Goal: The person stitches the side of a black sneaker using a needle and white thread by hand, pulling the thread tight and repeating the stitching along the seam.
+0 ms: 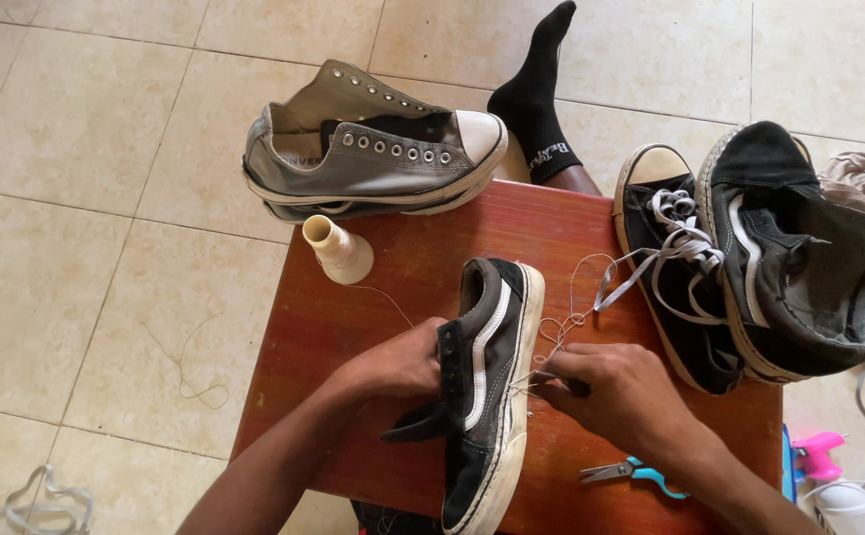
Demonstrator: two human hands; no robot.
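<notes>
Black sneaker (487,386), white side stripe, on its side on red table; pale thread (561,332) tangled beside sole.

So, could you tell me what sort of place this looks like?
Probably an informal shoe-repair spot in a home: a low red wooden table on a tiled floor, a thread spool, and worn sneakers, one black shoe held by both hands.

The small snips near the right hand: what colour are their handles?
Light blue handles on the snips, head view.
</notes>
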